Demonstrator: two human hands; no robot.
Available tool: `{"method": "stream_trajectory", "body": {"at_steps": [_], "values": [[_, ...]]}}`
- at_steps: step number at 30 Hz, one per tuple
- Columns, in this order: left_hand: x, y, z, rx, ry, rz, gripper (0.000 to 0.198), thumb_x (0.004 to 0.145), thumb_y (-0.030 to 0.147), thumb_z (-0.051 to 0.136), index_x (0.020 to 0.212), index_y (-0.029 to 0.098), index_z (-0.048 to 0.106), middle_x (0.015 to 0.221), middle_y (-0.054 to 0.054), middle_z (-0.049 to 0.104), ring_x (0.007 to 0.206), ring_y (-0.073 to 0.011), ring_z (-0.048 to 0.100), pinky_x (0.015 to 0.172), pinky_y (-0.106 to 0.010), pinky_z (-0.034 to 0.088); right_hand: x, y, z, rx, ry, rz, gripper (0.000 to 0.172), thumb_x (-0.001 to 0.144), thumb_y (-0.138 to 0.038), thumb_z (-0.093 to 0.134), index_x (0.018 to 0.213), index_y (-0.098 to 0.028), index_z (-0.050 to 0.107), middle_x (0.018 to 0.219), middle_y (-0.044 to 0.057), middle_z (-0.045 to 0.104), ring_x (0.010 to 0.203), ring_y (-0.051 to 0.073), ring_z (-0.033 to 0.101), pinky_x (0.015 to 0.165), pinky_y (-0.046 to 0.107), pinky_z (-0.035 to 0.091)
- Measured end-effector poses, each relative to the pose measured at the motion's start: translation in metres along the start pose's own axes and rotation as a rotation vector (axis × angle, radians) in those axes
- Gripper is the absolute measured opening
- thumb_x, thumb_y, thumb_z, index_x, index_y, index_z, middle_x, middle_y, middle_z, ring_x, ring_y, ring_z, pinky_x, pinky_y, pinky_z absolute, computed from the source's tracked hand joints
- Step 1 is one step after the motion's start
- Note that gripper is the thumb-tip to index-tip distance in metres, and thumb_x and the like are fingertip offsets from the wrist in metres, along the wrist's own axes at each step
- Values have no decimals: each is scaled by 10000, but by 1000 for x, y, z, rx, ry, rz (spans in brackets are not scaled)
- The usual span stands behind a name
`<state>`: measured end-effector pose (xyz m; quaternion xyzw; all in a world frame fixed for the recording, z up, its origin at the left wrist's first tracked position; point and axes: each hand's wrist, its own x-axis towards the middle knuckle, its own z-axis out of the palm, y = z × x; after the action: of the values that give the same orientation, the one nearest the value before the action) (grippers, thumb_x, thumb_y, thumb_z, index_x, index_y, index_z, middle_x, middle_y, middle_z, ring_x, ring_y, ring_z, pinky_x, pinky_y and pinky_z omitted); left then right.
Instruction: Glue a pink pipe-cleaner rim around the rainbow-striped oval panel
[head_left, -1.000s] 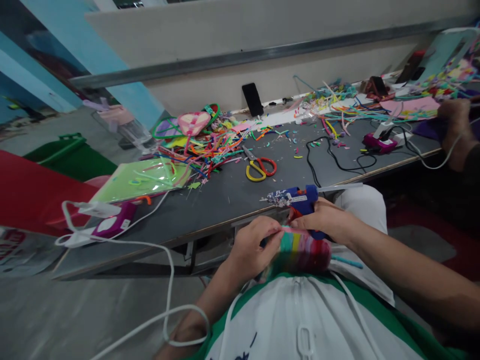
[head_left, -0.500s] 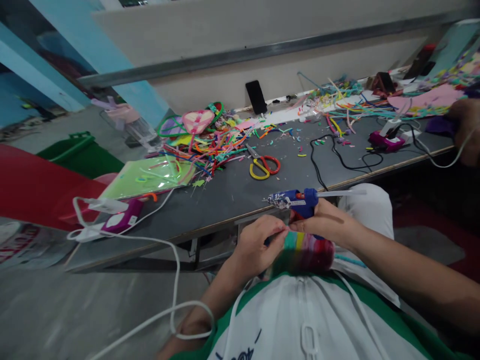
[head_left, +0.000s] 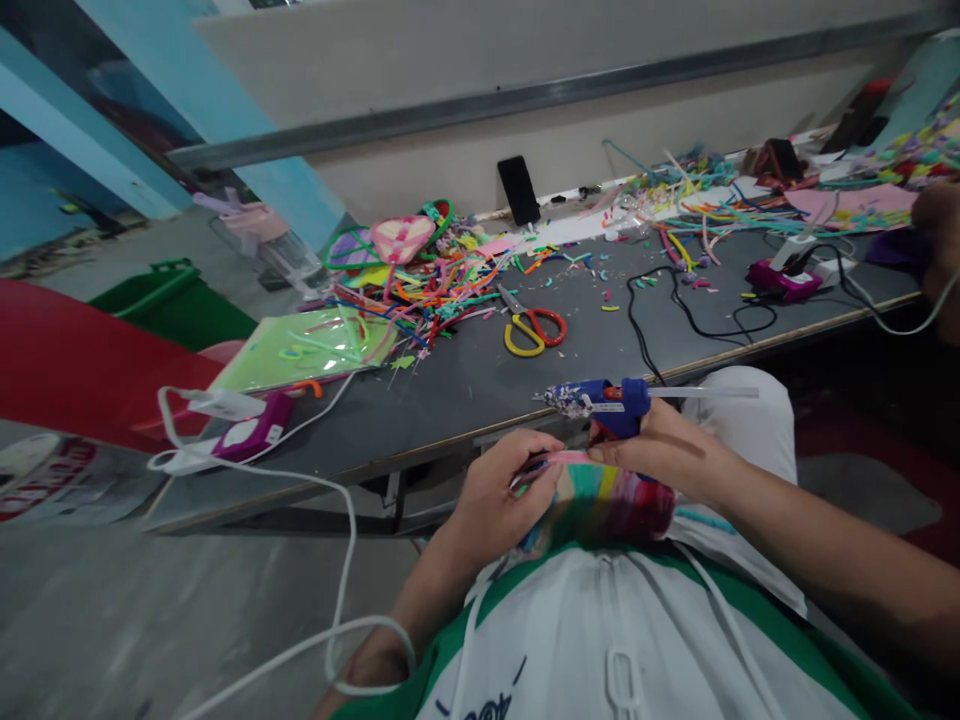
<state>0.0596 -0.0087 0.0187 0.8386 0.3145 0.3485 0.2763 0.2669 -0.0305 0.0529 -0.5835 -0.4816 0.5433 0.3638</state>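
My left hand [head_left: 496,492] is closed on the left edge of a rainbow-striped fuzzy craft piece [head_left: 600,505] that rests against my chest. My right hand [head_left: 660,450] grips a blue hot glue gun [head_left: 607,398] with a glue-crusted nozzle pointing left and a clear glue stick jutting out to the right. Its fingertips also press a pink strip [head_left: 559,458] along the top of the craft piece, right beside my left fingers. Both hands sit just in front of the grey table's near edge [head_left: 420,455].
On the table lie red-and-yellow scissors [head_left: 529,328], a heap of coloured pipe cleaners [head_left: 420,285], a green plastic sheet [head_left: 300,350], a black phone [head_left: 519,190], a black cable [head_left: 675,310] and a purple glue gun stand [head_left: 784,280]. Another person's hand [head_left: 937,250] is at the far right.
The view has drifted slightly. My hands have shifted a little to the right, and a pink strip now shows pinched between them on top of the craft piece.
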Motion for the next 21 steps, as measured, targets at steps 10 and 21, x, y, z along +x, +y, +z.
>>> {"method": "stream_trajectory", "body": {"at_steps": [10,21], "values": [[3,-3,10,-77,52,166,238,811,30,591,989,181,632,925,-49,670,882,-147,629,806,-272,515,1,1,-1,38,-45,-9,175,547,-220,681,669,-184,560,611,-36,541,605,140,489,561,265,375],[8,-6,9,-32,-31,174,221,847,48,540,1002,192,606,937,-57,656,897,-158,622,807,-284,515,7,16,-15,107,-57,18,191,607,-269,728,747,-194,622,639,-40,589,578,129,517,538,242,393]]}}
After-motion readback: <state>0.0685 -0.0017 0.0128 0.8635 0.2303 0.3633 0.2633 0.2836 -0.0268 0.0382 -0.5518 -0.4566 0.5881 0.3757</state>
